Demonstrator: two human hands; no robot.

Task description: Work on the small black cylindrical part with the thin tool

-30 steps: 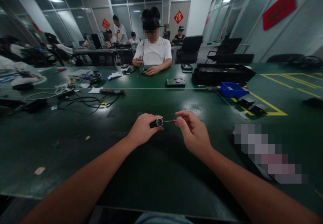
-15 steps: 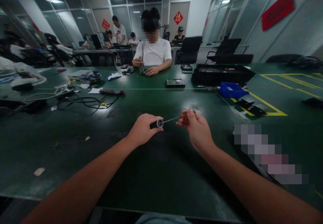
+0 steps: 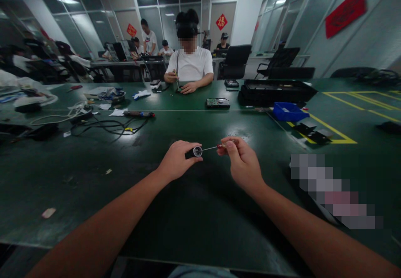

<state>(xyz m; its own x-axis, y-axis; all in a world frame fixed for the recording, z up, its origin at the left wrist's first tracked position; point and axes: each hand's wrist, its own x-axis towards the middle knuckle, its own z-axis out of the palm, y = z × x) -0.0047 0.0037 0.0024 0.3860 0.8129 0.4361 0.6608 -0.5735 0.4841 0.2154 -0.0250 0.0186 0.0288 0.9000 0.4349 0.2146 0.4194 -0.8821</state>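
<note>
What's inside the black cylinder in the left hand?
The screwdriver seems to reach into the open end of the black cylinder; anything deeper is dark and hidden.

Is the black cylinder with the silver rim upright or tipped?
Tipped: in the left hand, the black cylinder extends sideways from its silver rim.

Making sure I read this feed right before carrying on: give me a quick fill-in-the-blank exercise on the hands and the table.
1. The thin tool with the red handle is held in the wearer's ____.
2. The black cylinder is held in the wearer's ____.
3. The small tray on the table is coloured ____.
4. The person seated opposite wears a top coloured ____.

Missing words: right hand; left hand; blue; white.
</note>
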